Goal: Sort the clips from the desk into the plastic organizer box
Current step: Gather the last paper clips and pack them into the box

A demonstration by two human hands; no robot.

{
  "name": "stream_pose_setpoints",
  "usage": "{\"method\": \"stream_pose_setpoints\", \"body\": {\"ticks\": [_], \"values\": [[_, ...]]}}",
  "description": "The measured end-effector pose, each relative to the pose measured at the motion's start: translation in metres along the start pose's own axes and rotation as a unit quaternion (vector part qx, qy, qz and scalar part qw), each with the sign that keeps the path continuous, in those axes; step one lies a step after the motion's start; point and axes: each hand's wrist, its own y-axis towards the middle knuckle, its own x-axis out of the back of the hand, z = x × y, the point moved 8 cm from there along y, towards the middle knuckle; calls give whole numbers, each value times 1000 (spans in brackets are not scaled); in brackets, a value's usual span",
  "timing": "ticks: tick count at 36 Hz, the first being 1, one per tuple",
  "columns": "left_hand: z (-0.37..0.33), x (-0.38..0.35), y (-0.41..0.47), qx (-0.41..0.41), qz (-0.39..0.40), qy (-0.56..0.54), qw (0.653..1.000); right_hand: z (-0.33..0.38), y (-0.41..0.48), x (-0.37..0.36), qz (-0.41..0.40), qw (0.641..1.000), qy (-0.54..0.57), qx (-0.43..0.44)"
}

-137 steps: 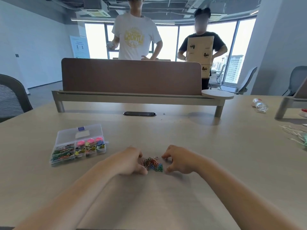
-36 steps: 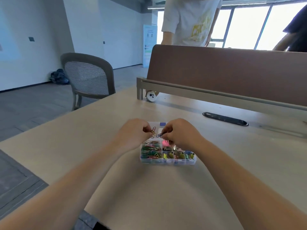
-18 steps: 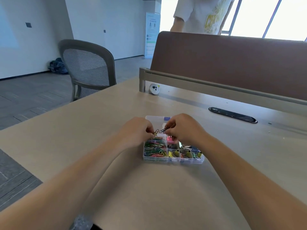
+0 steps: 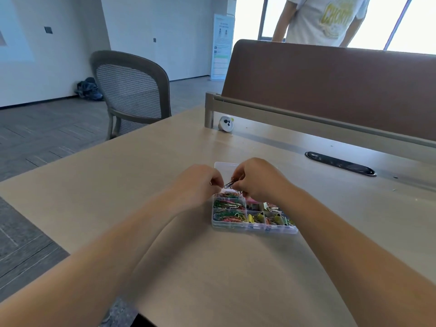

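A clear plastic organizer box [image 4: 254, 228] lies open on the desk, its lid [image 4: 223, 165] folded back behind it. Its compartments hold coloured paper clips on the left and binder clips on the right. Just above the box's far left compartment, my left hand [image 4: 200, 185] and my right hand [image 4: 257, 179] meet fingertip to fingertip. Between them they pinch a small tangle of paper clips [image 4: 232, 185]. My right hand hides the box's far middle compartments.
A brown partition screen [image 4: 330, 90] on a grey rail runs along the desk's far side, with a small white round object [image 4: 226, 123] at its left end and a black cable slot [image 4: 339, 163]. A mesh chair [image 4: 132, 90] stands left. A person in a white shirt [image 4: 323, 20] stands behind.
Earlier both hands gathered a clip pile on the desk right of the box. They have carried clips over to the box and now hold them lower, close above its far left compartment.
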Motion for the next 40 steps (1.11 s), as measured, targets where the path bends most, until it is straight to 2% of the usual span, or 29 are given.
{"method": "stream_pose_setpoints", "body": {"ticks": [9,14,21,40], "values": [[0,2,-2,7,-32,-53,998,11,2,-10,-1,997,-70,21],[2,-4,0,26,-14,-53,998,12,4,-14,0,996,-90,18],[-1,-4,-1,25,-28,-21,999,14,3,-15,4,995,-90,32],[-3,1,0,19,-46,-55,997,9,-2,-14,-6,994,-80,68]]}}
